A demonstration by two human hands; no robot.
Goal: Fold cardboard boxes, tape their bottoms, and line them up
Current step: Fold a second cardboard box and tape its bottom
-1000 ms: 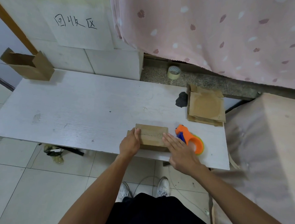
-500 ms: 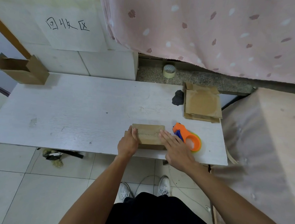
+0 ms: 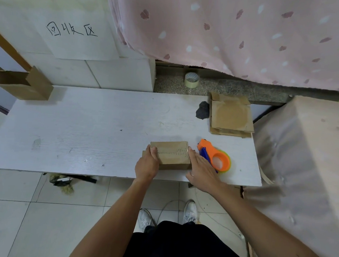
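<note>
A small folded cardboard box (image 3: 172,154) stands upside down near the front edge of the white table (image 3: 77,136), with a strip of tape along its bottom seam. My left hand (image 3: 146,164) grips its left end, thumb on top. My right hand (image 3: 201,169) presses flat against its right end with straight fingers. An orange tape dispenser (image 3: 215,157) lies just right of the box, partly behind my right hand. A stack of flat unfolded boxes (image 3: 231,116) lies at the table's back right. One folded open box (image 3: 23,83) stands at the far left corner.
A roll of tape (image 3: 191,80) sits on the stone ledge behind the table. A dark crumpled lump (image 3: 203,110) lies beside the flat stack. A covered block (image 3: 303,163) stands close on the right. A pink curtain hangs behind.
My right hand has slid from the top of the box to its right end. The box and the left hand keep their place; only the camera has shifted.
</note>
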